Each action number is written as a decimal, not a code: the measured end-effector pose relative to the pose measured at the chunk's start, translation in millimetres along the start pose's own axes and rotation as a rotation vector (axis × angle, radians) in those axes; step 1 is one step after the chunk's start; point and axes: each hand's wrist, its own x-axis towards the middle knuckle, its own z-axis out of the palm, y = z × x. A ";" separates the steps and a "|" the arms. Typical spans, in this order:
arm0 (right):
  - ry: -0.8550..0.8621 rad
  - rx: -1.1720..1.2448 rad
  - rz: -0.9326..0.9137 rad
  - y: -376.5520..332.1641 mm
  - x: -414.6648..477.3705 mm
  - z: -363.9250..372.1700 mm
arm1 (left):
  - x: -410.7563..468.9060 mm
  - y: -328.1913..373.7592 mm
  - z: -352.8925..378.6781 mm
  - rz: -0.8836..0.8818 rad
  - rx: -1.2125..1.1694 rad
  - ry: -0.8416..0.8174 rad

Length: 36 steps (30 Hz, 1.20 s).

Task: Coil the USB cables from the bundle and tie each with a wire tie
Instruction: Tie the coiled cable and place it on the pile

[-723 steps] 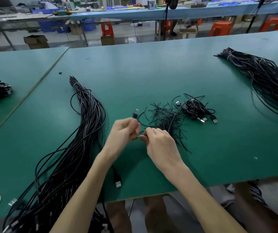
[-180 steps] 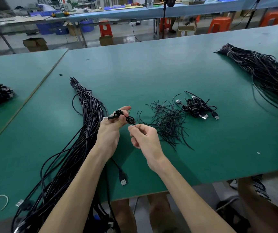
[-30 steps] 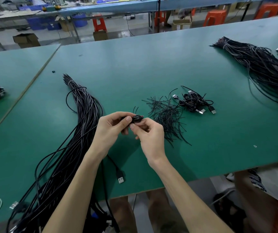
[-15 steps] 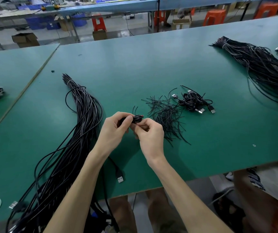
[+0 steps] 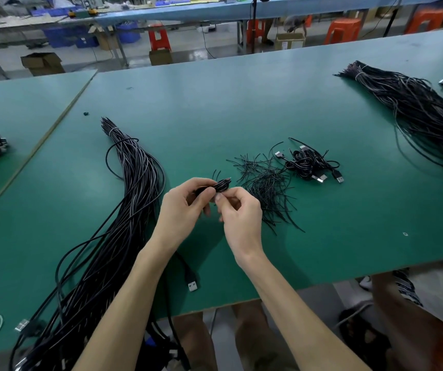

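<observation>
Here both hands, left hand (image 5: pixel 181 207) and right hand (image 5: pixel 241 218), pinch one small coiled cable (image 5: pixel 219 186) above the green table (image 5: pixel 215 103), fingers clamped, between two long cable bundles.

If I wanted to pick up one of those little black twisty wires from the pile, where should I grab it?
Probably pinch a loose end at the near edge of the wire tie pile, coming from your side. There single strands poke out alone onto the bare table, while the middle is a tangle.
</observation>
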 end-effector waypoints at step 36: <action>-0.024 -0.002 0.062 -1.2 5.4 -0.2 | 0.0 9.0 -15.6 -0.093 -0.306 -0.247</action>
